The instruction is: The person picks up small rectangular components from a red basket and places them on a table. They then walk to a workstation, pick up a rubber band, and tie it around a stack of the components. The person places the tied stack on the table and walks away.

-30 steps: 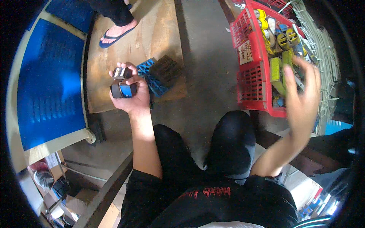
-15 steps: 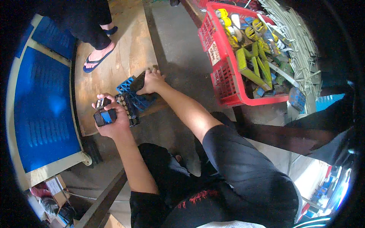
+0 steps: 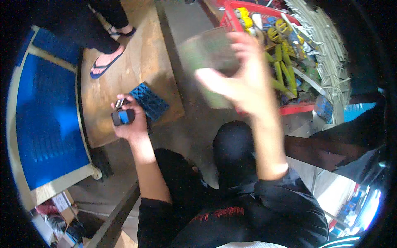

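My left hand [image 3: 134, 124] is closed around a small black block with a blue patch [image 3: 123, 117]. A whitish piece shows near its fingertips. Just beyond that hand, a blue lattice-patterned plastic piece [image 3: 151, 102] lies on the plywood board. My right hand [image 3: 248, 78] is raised in front of the red basket, smeared by motion. Its thumb and fingers grip a flat greenish-grey slab [image 3: 211, 58], whose exact kind I cannot make out.
The plywood board [image 3: 144, 45] bears another person's sandalled foot [image 3: 108, 62]. A blue louvred panel [image 3: 51, 115] in a cream frame stands on the left. At right, the red plastic basket [image 3: 225, 22] holds yellow-green parts and tape rolls, beside pale strips [image 3: 326, 53].
My right hand has lifted from beside the blue lattice piece up and right, carrying the slab. The dark holder with round tan ends beside my left hand no longer shows. My left hand shifted slightly right.
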### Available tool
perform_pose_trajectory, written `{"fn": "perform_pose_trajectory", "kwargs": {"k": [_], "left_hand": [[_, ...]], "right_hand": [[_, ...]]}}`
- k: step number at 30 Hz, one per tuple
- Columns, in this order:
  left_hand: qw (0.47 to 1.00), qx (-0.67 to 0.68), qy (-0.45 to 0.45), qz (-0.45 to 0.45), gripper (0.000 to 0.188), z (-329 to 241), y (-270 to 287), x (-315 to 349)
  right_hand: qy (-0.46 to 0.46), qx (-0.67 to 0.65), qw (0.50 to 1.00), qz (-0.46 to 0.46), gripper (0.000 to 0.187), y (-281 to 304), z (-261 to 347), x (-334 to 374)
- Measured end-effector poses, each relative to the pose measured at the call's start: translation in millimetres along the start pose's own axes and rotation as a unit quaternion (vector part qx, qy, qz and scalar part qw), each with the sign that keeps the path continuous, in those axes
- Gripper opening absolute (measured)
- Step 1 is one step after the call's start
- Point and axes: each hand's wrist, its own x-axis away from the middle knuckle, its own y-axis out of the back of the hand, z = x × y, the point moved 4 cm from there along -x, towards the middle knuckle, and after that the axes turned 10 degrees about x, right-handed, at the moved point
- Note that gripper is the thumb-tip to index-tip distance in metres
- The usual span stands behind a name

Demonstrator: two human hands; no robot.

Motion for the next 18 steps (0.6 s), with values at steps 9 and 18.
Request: {"fn": "perform_pose_trajectory", "kwargs": {"k": [9, 18], "left_hand": [[0.976, 0.006, -0.202, -0.079, 0.031, -45, -9, 10], [0.951, 0.001, -0.303, -0.062, 0.035, -62, -32, 45]], "right_hand": [[-0.314, 0.096, 0.937, -0.118, 0.074, 142, -97, 2], [0.159, 0.196, 0.967, -0.017, 0.034, -3, -1, -32]]}}
